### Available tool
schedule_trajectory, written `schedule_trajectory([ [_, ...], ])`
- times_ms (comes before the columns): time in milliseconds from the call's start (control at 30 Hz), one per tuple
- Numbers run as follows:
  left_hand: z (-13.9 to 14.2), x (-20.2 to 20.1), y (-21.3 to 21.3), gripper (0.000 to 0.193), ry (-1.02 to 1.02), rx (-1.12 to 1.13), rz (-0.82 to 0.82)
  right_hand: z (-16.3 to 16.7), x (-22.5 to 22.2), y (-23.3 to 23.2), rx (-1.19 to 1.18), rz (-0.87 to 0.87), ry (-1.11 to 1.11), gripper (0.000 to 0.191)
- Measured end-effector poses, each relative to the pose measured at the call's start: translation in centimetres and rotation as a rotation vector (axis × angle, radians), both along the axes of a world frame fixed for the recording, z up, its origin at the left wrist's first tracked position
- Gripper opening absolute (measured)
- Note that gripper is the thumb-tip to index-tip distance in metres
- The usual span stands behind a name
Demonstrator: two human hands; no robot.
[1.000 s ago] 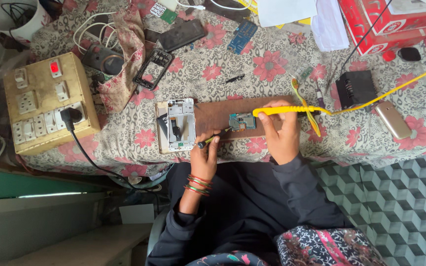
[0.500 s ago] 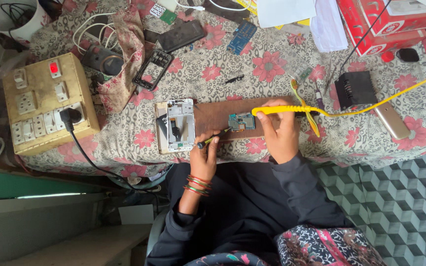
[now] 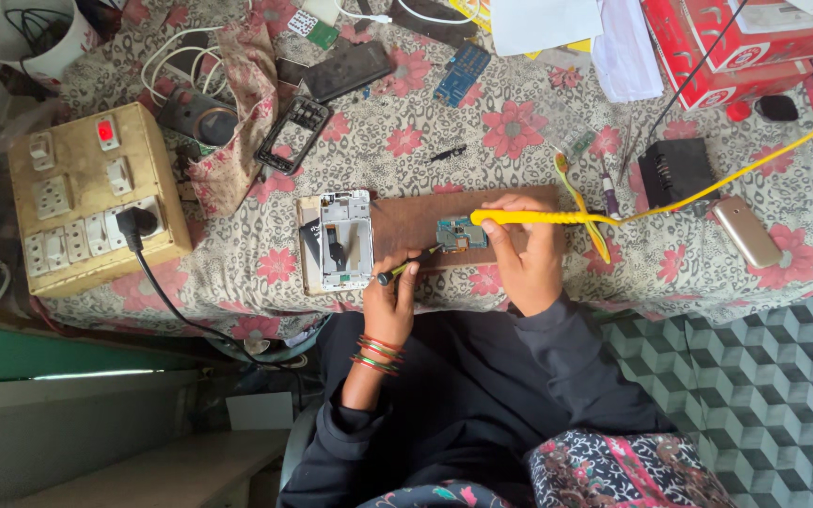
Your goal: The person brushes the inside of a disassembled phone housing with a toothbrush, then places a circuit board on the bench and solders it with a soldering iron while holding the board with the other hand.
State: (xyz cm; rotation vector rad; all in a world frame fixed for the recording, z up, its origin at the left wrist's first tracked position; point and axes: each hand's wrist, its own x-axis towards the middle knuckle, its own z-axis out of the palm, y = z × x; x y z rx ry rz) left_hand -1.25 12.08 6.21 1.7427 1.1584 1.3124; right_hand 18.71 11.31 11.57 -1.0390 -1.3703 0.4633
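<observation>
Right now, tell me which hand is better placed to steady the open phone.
Left, probably. The left hand sits just beside the phone, holding only a thin tool; the right hand is farther off, busy with the yellow iron.

Person in dark clothing, wearing bangles

The person is wearing a dark long-sleeved top, and red, green and gold bangles are circling the wrist just below the left hand [image 3: 392, 306]; a floral patterned cloth is showing below the right hand [image 3: 529, 268], beneath that sleeve.
</observation>
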Motion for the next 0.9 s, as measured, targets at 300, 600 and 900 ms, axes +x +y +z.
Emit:
schedule_trajectory([
  [300,0.12,0.0,-0.03,0.016,-0.015,-0.028,-0.005,-0.06,-0.03,0.0,-0.029,-0.01,-0.015,0.031],
  [600,-0.02,-0.03,-0.11,0.017,0.009,-0.034,0.006,-0.15,-0.23,0.04,-0.021,-0.008,-0.032,0.031],
  [900,-0.19,0.04,-0.1,0.017,-0.002,-0.015,0.006,-0.16,-0.32,-0.16,-0.028,-0.032,-0.038,0.031],
])
